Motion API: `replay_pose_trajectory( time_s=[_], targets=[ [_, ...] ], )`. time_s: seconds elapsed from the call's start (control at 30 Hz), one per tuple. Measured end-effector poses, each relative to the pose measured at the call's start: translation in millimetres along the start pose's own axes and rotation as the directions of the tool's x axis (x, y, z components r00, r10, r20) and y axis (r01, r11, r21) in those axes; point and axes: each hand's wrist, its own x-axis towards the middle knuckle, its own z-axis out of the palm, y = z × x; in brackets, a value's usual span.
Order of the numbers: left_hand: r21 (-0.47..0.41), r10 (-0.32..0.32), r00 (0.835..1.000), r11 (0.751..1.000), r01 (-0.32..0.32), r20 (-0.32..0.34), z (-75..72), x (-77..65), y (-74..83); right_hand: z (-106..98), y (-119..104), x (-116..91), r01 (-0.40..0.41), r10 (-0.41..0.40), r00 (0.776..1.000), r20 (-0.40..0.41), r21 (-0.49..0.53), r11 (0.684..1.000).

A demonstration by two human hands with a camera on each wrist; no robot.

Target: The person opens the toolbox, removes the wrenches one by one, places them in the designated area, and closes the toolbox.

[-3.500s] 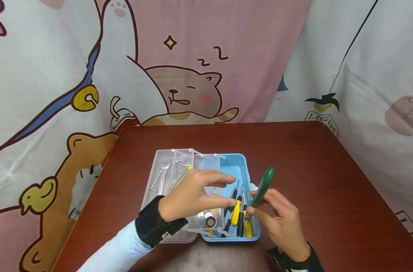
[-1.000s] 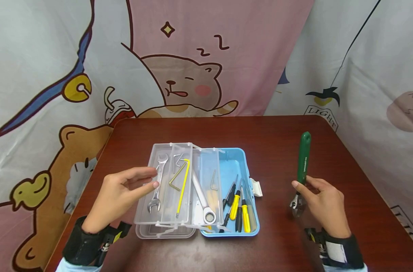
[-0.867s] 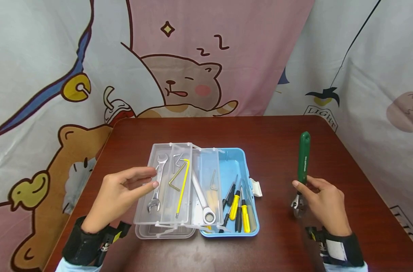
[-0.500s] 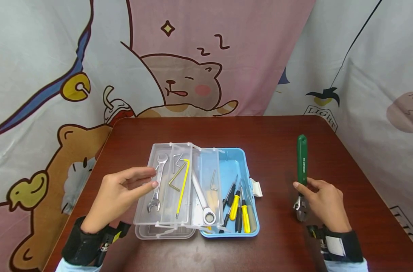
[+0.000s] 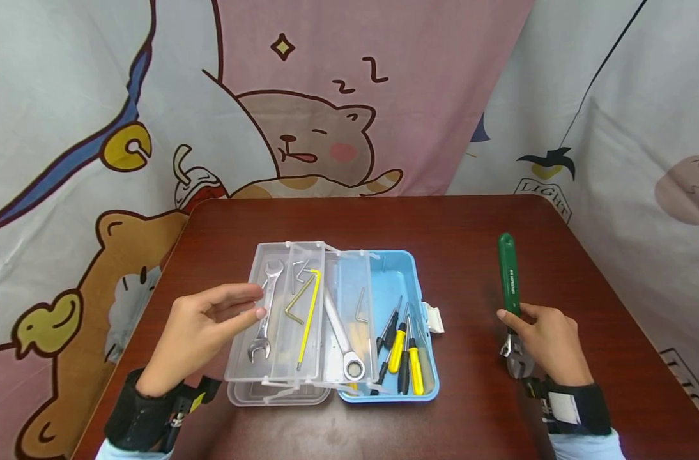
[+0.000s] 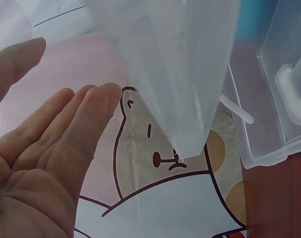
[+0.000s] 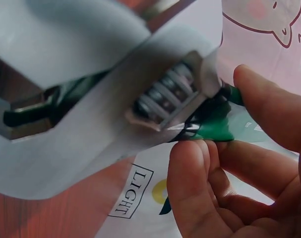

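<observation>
My right hand (image 5: 547,342) pinches a green-handled adjustable wrench (image 5: 508,275) between thumb and fingers, to the right of the toolbox. Its handle points away and up, and its metal head hangs toward me. Up close in the right wrist view, the wrench head (image 7: 105,114) fills much of the picture, with its ribbed adjusting screw showing. My left hand (image 5: 202,329) hovers with relaxed fingers at the left side of the clear tray (image 5: 252,364), holding nothing. A combination wrench (image 5: 267,310) lies in that tray beside its fingertips.
The blue toolbox (image 5: 398,262) stands on the brown table (image 5: 453,230), a white latch (image 5: 434,317) at its right side. Several yellow and black screwdrivers (image 5: 398,351) lie inside. The trays also hold a yellow hex key (image 5: 309,319) and a ratcheting wrench (image 5: 344,335).
From over the toolbox, my right hand has carried the adjustable wrench right, and my left hand has drawn back left. Lately the wrench has tilted, its handle end leaning left and its head swinging right.
</observation>
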Motion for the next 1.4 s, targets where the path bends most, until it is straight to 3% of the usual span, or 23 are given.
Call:
replay_pose_trajectory(
  time_s=[0.3, 1.03, 1.4],
  targets=[
    [0.011, 0.005, 1.000, 1.000, -0.005, -0.010, -1.0, -1.8, -0.1, -3, 1, 3, -0.067, 0.066, 0.996, 0.054, 0.008, 0.998],
    [0.027, -0.043, 0.999, 0.999, 0.044, -0.020, -1.9, -3.2, -4.3, -4, 8, 14, -0.060, 0.061, 0.993, 0.097, -0.016, 0.998],
    [0.015, -0.038, 0.999, 0.999, 0.039, -0.030, -2.4, -3.8, -2.1, -4, 17, 22, -0.077, 0.084, 0.989, 0.118, -0.058, 0.995]
  ],
)
